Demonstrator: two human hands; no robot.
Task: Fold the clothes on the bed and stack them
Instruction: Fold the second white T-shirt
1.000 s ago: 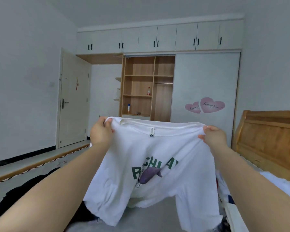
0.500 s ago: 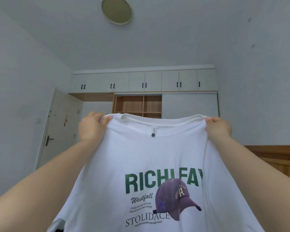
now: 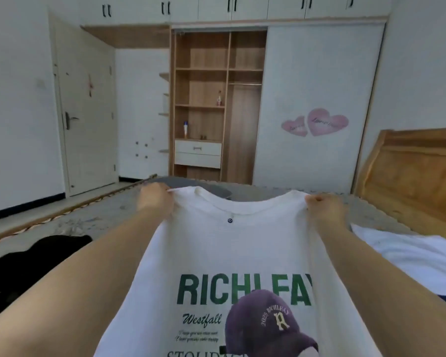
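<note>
- The white T-shirt (image 3: 232, 253) hangs spread between the two hands, print side toward the person, over the bed (image 3: 108, 215).
- The left hand (image 3: 153, 199) pinches the left shoulder seam, fingers curled tight round the cloth.
- The right hand (image 3: 322, 206) grips the right shoulder the same way, fist closed on the fabric.
- The collar runs crosswise between the hands, and the shirt's long axis drops from them toward the person; its hem is out of view.
- Both hands sit level and about equally far out, so neither is nearer; laying the shirt flat likely means lowering both together onto the bare mattress ahead.
- A black garment (image 3: 36, 256) lies to the left, a white garment (image 3: 407, 256) to the right, and a grey piece (image 3: 191, 185) just beyond the collar.
</note>
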